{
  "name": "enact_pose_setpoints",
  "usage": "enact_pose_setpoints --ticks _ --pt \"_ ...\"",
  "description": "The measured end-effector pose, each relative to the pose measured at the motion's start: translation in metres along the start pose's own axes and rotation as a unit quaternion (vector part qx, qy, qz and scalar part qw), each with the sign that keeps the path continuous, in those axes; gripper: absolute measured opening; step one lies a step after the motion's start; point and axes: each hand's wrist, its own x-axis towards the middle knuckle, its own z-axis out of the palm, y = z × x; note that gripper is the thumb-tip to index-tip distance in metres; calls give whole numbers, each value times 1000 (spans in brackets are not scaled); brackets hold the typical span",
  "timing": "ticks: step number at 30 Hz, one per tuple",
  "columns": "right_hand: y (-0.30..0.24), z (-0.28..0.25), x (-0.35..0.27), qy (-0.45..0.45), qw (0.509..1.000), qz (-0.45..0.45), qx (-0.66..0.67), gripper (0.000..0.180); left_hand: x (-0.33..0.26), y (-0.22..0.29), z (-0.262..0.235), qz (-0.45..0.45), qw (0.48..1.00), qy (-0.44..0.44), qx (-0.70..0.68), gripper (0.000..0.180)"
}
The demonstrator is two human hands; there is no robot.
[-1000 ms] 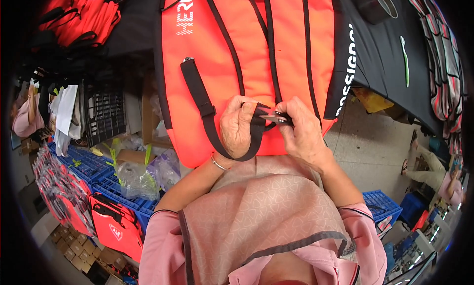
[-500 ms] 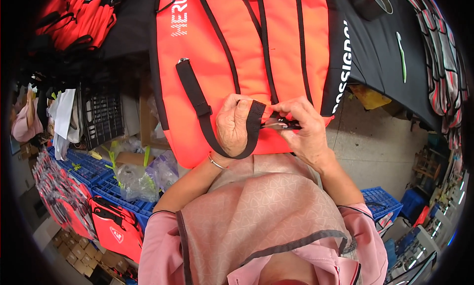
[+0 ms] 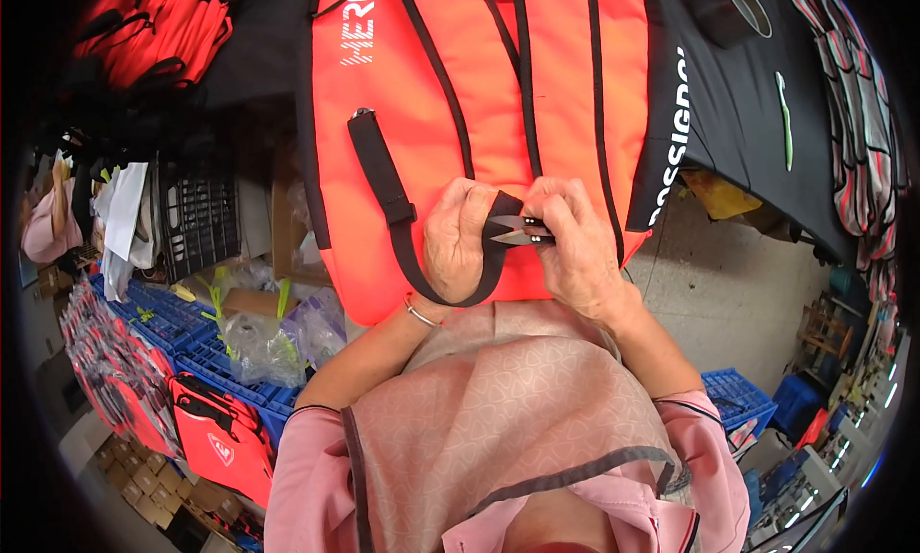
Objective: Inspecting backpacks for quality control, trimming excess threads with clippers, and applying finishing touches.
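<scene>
A bright orange-red bag (image 3: 422, 150) with black piping and black side panels lies in front of me. From it a black webbing strap (image 3: 385, 174) with a slider buckle loops down around my left hand (image 3: 456, 241). That hand is closed, pinching the strap's end between thumb and fingers. My right hand (image 3: 578, 246) grips small thread snips (image 3: 520, 231). Their two pointed metal blades are apart and lie against the strap's end, close to my left fingertips. Part of the snips' handle is hidden inside my right hand.
A black-covered table (image 3: 724, 103) holds a dark metal cup (image 3: 733, 11) and a green-and-white toothbrush-like tool (image 3: 785, 122). Red straps (image 3: 172, 35) are piled at the far left. Blue crates (image 3: 230, 371) with plastic bags and a red bag (image 3: 218, 448) stand at my left.
The snips have turned and come left, so both blades now show over the strap's end. My right hand has shifted slightly left. My left hand still pinches the strap.
</scene>
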Motion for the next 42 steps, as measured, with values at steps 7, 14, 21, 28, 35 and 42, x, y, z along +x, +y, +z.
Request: enact_pose_setpoints --ticks 7,14,21,28,35,42 --pt "2 -1 17 -25 999 -35 -30 30 -1 -10 -1 -86 991 6 -98 51" --pt "13 0 -2 -74 992 31 96 21 -5 -15 7 -147 966 -8 -214 39" --pt "12 -1 8 -65 983 88 146 15 -1 -15 5 -83 996 -5 -39 34" --pt "-2 -1 -34 -146 973 89 154 15 1 -35 0 -103 994 4 33 40" --pt "18 -50 -39 -323 929 118 134 20 -3 -18 -2 -92 996 -1 -18 40" --pt "-8 -26 -23 -64 998 -1 25 43 -5 -7 -1 -83 990 -20 -109 39"
